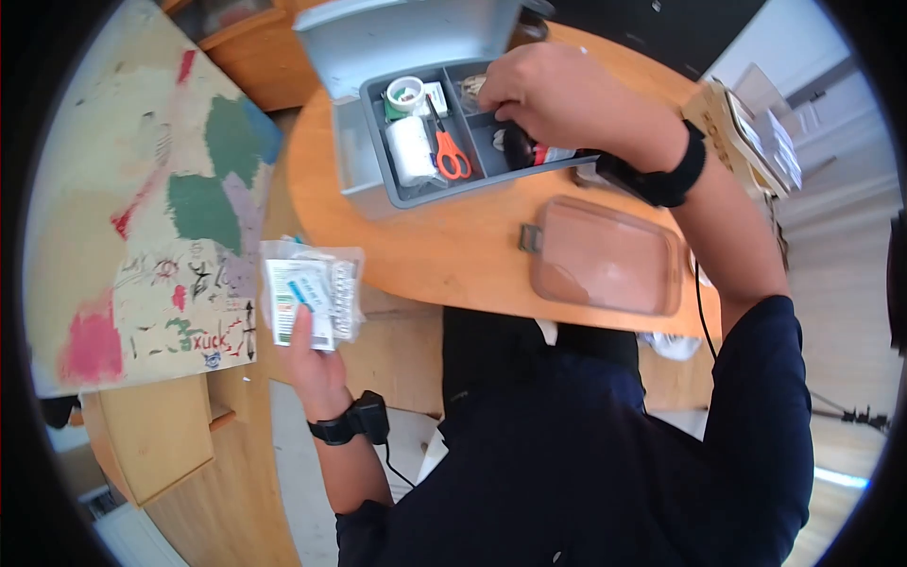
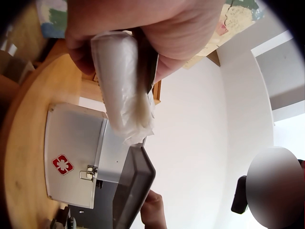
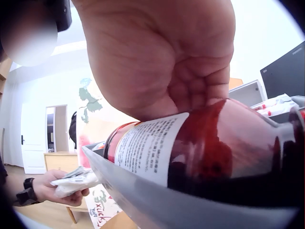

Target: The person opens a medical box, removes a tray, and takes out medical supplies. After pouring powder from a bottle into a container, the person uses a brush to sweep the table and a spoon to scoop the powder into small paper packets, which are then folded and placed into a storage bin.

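Observation:
My left hand (image 1: 316, 373) holds several flat packets (image 1: 312, 298) off the table's left side, thumb on top; in the left wrist view a white plastic-wrapped packet (image 2: 116, 81) shows under that hand (image 2: 176, 28). My right hand (image 1: 557, 94), fingers curled, is over the right part of the grey divided box (image 1: 416, 196). Below it a dark red bottle (image 1: 520, 149) with a white label lies on its side; the right wrist view shows this bottle (image 3: 200, 148) close against the hand (image 3: 157, 57). Whether the fingertips grip anything is hidden.
Orange-handled scissors (image 1: 452, 156), a white roll (image 1: 409, 151) and a tape ring (image 1: 406, 93) lie in the box's left compartment. A clear brownish lid (image 1: 609, 255) lies near the table's front edge. Papers (image 1: 770, 142) stand at the right; a painted board (image 1: 161, 217) is left.

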Demonstrator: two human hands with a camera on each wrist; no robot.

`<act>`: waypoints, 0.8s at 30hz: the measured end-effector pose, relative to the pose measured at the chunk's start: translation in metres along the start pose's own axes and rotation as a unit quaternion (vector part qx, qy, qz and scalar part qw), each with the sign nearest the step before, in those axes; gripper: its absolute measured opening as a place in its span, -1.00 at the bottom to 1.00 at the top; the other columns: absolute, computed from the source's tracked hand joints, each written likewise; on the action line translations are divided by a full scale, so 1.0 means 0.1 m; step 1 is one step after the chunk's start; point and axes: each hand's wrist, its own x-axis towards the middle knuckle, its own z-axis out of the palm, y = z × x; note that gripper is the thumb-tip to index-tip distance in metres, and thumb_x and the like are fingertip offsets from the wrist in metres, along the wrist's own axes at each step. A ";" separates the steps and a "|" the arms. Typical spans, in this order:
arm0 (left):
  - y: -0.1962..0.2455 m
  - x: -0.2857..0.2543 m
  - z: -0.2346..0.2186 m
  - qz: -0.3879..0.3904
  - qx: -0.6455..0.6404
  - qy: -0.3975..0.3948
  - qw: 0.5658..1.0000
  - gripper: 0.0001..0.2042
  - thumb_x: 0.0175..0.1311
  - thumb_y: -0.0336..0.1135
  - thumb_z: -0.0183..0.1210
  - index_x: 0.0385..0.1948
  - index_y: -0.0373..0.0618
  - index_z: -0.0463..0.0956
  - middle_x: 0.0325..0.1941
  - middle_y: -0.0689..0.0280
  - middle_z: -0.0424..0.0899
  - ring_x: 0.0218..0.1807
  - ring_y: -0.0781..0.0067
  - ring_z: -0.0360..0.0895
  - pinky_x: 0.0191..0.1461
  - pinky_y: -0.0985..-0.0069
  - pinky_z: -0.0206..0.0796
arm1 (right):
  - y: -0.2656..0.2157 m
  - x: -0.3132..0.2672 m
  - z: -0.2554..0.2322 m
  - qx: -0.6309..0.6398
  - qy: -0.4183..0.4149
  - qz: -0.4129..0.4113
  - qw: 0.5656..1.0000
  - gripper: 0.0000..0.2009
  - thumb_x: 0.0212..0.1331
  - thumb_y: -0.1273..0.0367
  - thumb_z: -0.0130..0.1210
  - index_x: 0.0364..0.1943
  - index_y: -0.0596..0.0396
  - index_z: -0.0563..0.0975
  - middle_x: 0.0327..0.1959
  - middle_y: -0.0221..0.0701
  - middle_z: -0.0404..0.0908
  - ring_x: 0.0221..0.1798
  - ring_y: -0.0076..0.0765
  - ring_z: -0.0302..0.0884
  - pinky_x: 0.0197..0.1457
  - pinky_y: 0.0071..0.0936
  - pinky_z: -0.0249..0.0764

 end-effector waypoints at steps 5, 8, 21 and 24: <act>0.05 -0.09 0.12 -0.005 0.009 -0.049 0.999 -0.52 0.43 -0.45 0.04 0.35 -0.36 0.23 0.34 0.08 0.46 0.32 0.17 0.46 0.37 0.23 0.32 | -0.22 -0.91 -0.25 0.021 -0.025 0.051 0.998 -0.90 -0.07 0.50 0.20 -0.41 0.09 0.66 -0.43 -0.24 0.63 -0.29 -0.01 0.61 -0.26 -0.16 0.52; 0.02 -0.09 0.16 -0.017 0.016 -0.061 0.998 -0.51 0.43 -0.46 0.04 0.36 -0.36 0.21 0.35 0.08 0.44 0.32 0.17 0.45 0.38 0.22 0.31 | -0.40 -1.41 -0.21 0.038 -0.018 0.086 0.995 -0.89 -0.11 0.52 0.19 -0.43 0.11 0.65 -0.48 -0.25 0.59 -0.32 -0.01 0.59 -0.29 -0.19 0.51; -0.28 -0.22 0.60 -0.062 0.026 -0.105 0.992 -0.46 0.35 -0.56 0.08 0.37 -0.29 0.18 0.32 0.09 0.45 0.31 0.21 0.45 0.39 0.26 0.29 | -0.37 -2.67 0.53 0.010 -0.054 0.232 0.971 -0.90 -0.13 0.54 0.15 -0.46 0.11 0.61 -0.45 -0.31 0.59 -0.28 -0.09 0.61 -0.28 -0.21 0.56; -0.35 -0.23 0.57 -0.072 0.035 -0.113 0.990 -0.45 0.35 -0.56 0.09 0.38 -0.29 0.17 0.33 0.08 0.44 0.32 0.20 0.44 0.40 0.25 0.28 | -0.30 -2.75 0.66 0.009 -0.067 0.229 0.971 -0.93 -0.11 0.52 0.15 -0.48 0.11 0.60 -0.47 -0.31 0.58 -0.27 -0.09 0.61 -0.28 -0.21 0.56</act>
